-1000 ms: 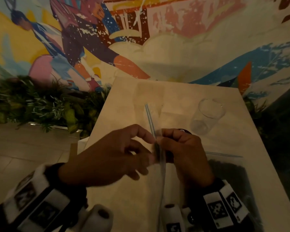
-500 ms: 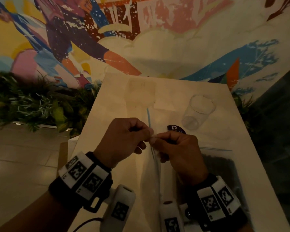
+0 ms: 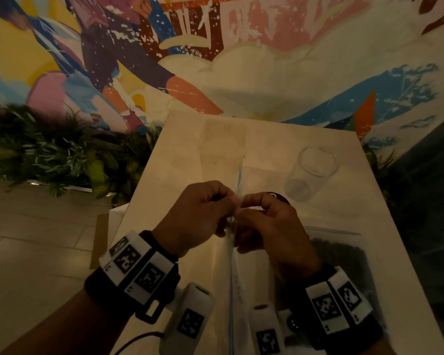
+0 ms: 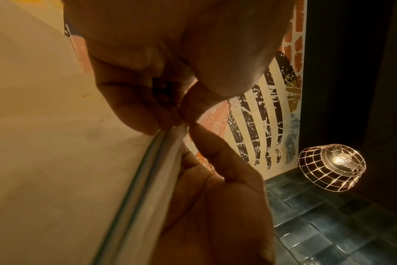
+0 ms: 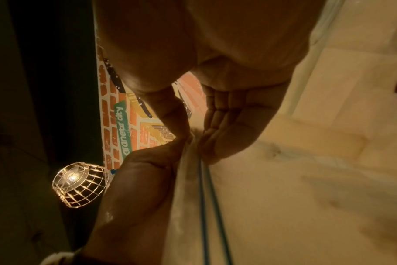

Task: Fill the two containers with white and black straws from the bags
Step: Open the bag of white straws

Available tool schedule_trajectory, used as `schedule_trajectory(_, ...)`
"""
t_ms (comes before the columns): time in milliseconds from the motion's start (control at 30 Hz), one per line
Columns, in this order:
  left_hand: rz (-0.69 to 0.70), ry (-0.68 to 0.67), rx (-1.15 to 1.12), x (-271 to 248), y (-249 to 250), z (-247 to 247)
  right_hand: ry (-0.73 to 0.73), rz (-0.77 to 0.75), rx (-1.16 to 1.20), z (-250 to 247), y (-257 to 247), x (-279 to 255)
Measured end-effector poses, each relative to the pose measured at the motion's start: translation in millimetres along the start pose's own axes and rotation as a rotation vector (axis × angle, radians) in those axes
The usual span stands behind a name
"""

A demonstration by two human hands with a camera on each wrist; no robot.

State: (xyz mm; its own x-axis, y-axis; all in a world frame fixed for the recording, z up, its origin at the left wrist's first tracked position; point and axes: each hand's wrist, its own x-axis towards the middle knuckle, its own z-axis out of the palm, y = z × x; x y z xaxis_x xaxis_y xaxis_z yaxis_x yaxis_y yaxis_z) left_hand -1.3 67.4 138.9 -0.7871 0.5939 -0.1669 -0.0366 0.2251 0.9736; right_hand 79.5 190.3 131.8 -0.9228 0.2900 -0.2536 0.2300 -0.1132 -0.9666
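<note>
A clear zip bag (image 3: pixel 231 283) with a blue zip strip stands edge-on over the pale table (image 3: pixel 185 160); its contents look pale and are hard to make out. My left hand (image 3: pixel 228 203) pinches one lip of its top, and my right hand (image 3: pixel 243 208) pinches the other lip right beside it. The left wrist view shows the pinch (image 4: pixel 180 119) on the bag edge (image 4: pixel 147 170). In the right wrist view the zip lines (image 5: pixel 204 197) run down from my right fingertips (image 5: pixel 194 137). A second bag of black straws (image 3: pixel 341 254) lies flat at the right. An empty clear glass (image 3: pixel 312 172) stands beyond it.
A dark round object (image 3: pixel 280 198) peeks out behind my right hand. Green plants (image 3: pixel 49 155) line the floor left of the table, below a painted mural wall (image 3: pixel 241 60). A wire cage lamp (image 4: pixel 332 166) glows off to the side.
My left fingers, spread a second ago, have curled into a tight pinch on the bag's lip. Both hands sit closer together at the bag's top, with the left forearm drawn in.
</note>
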Motion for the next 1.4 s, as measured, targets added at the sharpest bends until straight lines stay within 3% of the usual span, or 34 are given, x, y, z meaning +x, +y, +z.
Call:
schedule_trajectory(100,0.008,-0.02,-0.007,-3,-2,1,-0.013,0.04,0.065,1,2,0)
schedule_trajectory(233,0.033,-0.04,-0.018,-6,-6,4,0.091,-0.056,0.043,3,5,4)
schedule_trajectory(400,-0.066,-0.03,-0.283,-9,-5,9,0.096,-0.034,0.095,3,3,5)
schedule_trajectory(567,-0.034,-0.04,-0.215,-9,-8,15,0.082,-0.062,0.034,2,6,4)
schedule_trajectory(833,-0.072,0.013,-0.541,-10,-22,24,0.033,0.124,0.546,9,19,9)
schedule_trajectory(967,-0.159,0.159,-0.763,-1,-32,21,0.07,0.113,0.824,3,24,12)
schedule_trajectory(1033,-0.171,0.183,-0.716,0,-33,19,0.102,0.101,0.699,3,24,13)
schedule_trajectory(1100,-0.149,0.167,-0.592,1,-29,16,0.134,0.082,0.427,1,22,7)
schedule_trajectory(1200,-0.105,0.163,-0.492,1,-22,13,0.034,0.045,0.017,-1,18,-8)
schedule_trajectory(1267,-0.076,0.14,-0.426,0,-17,12,0.002,0.007,-0.064,-2,18,-14)
schedule_trajectory(1400,-0.085,-0.014,-0.142,-11,-16,17,0.086,-0.061,-0.084,-8,18,-13)
